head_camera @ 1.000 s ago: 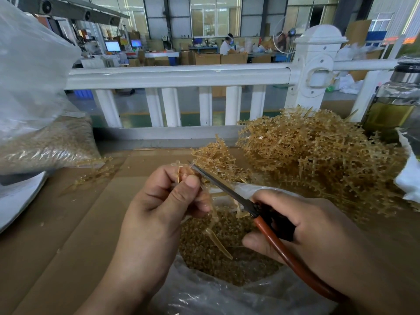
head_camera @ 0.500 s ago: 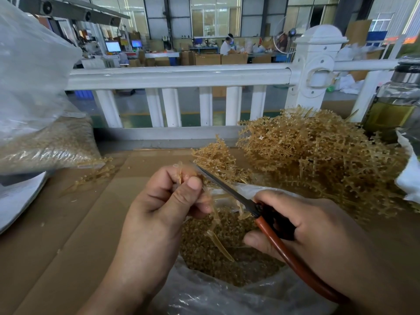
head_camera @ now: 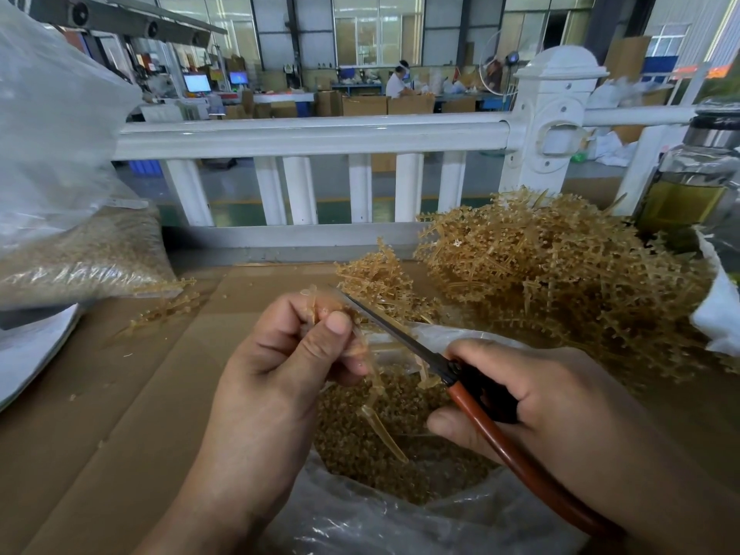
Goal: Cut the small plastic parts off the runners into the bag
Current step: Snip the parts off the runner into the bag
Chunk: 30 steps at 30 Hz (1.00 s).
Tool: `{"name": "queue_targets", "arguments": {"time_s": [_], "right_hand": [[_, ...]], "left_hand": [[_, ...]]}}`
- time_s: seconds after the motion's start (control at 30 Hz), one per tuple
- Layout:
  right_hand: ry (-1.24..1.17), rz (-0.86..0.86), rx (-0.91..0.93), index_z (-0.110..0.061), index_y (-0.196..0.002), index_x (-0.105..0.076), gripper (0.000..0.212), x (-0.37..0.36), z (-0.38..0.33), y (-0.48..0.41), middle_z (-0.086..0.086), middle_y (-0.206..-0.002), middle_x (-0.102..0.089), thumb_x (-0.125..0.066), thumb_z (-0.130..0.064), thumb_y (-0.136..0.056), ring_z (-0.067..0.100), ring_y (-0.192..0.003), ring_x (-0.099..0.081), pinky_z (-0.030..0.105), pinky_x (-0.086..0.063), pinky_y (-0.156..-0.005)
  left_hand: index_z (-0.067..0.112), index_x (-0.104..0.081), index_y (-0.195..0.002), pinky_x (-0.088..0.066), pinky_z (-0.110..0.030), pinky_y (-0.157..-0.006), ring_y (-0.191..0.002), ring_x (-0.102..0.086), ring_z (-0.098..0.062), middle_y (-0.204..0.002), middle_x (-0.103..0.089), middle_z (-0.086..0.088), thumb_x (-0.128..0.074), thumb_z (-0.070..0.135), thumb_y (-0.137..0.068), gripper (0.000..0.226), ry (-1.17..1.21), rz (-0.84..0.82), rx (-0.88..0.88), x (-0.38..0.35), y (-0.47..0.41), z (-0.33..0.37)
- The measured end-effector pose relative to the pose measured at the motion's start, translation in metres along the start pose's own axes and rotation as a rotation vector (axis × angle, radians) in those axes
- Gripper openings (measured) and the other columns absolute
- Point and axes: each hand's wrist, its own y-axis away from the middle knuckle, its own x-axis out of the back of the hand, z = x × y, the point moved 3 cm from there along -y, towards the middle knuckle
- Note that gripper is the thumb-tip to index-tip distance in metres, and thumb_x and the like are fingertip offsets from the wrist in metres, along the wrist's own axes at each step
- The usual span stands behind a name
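The left hand (head_camera: 280,378) pinches the runner (head_camera: 378,410) hanging down over the bag (head_camera: 360,522); the right hand (head_camera: 540,402) grips scissors (head_camera: 400,334) slanting up-left toward that pinch.

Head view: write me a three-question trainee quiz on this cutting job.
1. True or false: the right hand holds the scissors.
2. The runner pinched in the left hand hangs over: A the bag, B the railing, C the jar.
3. Fill in: the pile of uncut runners lies on the person's ___ side.
Key: 1 true; 2 A; 3 right.
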Motion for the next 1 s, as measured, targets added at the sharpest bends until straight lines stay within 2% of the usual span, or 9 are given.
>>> {"name": "queue_targets", "arguments": {"time_s": [0.17,0.33,0.43,0.5,0.6,0.7,0.83,0.9,1.0], "right_hand": [[-0.033,-0.005,0.011,-0.034,-0.095,-0.057,0.055,-0.002,0.001,-0.002,-0.014,-0.075,-0.062,-0.050,-0.084,-0.073,0.006,-0.064,-0.061,0.018,-0.042,-0.051],[-0.297,0.111,-0.050,-0.048,-0.107,-0.059,0.060,-0.001,0.005,-0.001,-0.021,-0.080,-0.068,-0.056,-0.089,-0.063,-0.003,-0.066,-0.066,0.010,-0.048,-0.058],[-0.583,0.177,-0.099,-0.053,-0.111,-0.061,0.062,-0.005,0.006,-0.001,-0.008,-0.070,-0.070,-0.064,-0.088,-0.059,0.010,-0.053,-0.068,0.019,-0.051,-0.048],[-0.720,0.174,-0.103,-0.052,-0.111,-0.063,0.061,-0.013,0.005,-0.002,0.000,-0.075,-0.074,-0.068,-0.085,-0.060,0.021,-0.056,-0.072,0.033,-0.057,-0.050],[-0.800,0.127,-0.076,-0.044,-0.112,-0.064,0.051,-0.025,0.001,-0.004,0.001,-0.090,-0.077,-0.075,-0.070,-0.069,0.027,-0.073,-0.076,0.046,-0.061,-0.062],[-0.924,0.073,-0.049,-0.032,-0.112,-0.068,0.045,-0.035,-0.004,-0.006,0.006,-0.094,-0.076,-0.080,-0.053,-0.075,0.029,-0.078,-0.075,0.039,-0.059,-0.062],[-1.101,0.154,-0.058,-0.028,-0.098,-0.073,0.035,-0.036,-0.007,-0.010,0.010,-0.091,-0.075,-0.086,-0.045,-0.070,0.033,-0.076,-0.075,0.035,-0.058,-0.060],[-1.150,0.217,-0.097,-0.026,-0.096,-0.073,0.031,-0.034,-0.004,-0.010,0.012,-0.085,-0.074,-0.084,-0.038,-0.069,0.033,-0.071,-0.074,0.033,-0.057,-0.056],[-1.258,0.275,-0.161,-0.026,-0.092,-0.074,0.024,-0.032,-0.002,-0.011,0.010,-0.076,-0.071,-0.083,-0.024,-0.070,0.030,-0.063,-0.071,0.031,-0.055,-0.050]], "left_hand": [[0.016,-0.062,-0.084,-0.052,-0.028,-0.067,-0.070,-0.059,-0.020,-0.073,-0.063,-0.005,-0.064,0.037,-0.091,0.022,-0.004,0.011,0.016,0.000,0.000,0.001],[0.014,-0.063,-0.079,-0.049,-0.024,-0.056,-0.062,-0.057,-0.020,-0.069,-0.062,-0.011,-0.065,0.029,-0.092,0.020,0.044,0.053,0.101,0.003,-0.002,0.000],[0.020,-0.068,-0.075,-0.045,-0.022,-0.049,-0.058,-0.056,-0.015,-0.068,-0.061,-0.008,-0.066,0.033,-0.087,0.018,0.146,0.038,0.240,0.001,-0.002,-0.001],[0.020,-0.070,-0.075,-0.044,-0.022,-0.046,-0.056,-0.056,-0.013,-0.068,-0.060,-0.005,-0.068,0.035,-0.086,0.019,0.229,0.032,0.325,-0.003,-0.001,-0.001],[0.019,-0.074,-0.072,-0.045,-0.022,-0.043,-0.054,-0.057,-0.013,-0.069,-0.062,-0.007,-0.067,0.036,-0.092,0.027,0.320,0.058,0.435,-0.007,0.001,-0.002],[0.014,-0.078,-0.081,-0.047,-0.022,-0.042,-0.052,-0.059,-0.014,-0.069,-0.063,-0.010,-0.063,0.036,-0.087,0.027,0.398,0.056,0.508,-0.008,0.001,-0.002],[0.009,-0.077,-0.090,-0.055,-0.024,-0.050,-0.060,-0.067,-0.017,-0.077,-0.069,-0.015,-0.065,0.033,-0.085,0.027,0.469,-0.023,0.554,-0.006,0.000,-0.004],[0.008,-0.077,-0.094,-0.058,-0.027,-0.055,-0.064,-0.070,-0.019,-0.080,-0.071,-0.017,-0.074,0.035,-0.085,0.028,0.466,-0.077,0.563,-0.006,0.000,-0.005],[0.004,-0.076,-0.099,-0.056,-0.026,-0.055,-0.064,-0.067,-0.018,-0.081,-0.067,-0.015,-0.094,0.044,-0.063,0.057,0.365,-0.108,0.552,-0.004,0.000,-0.007]]}}
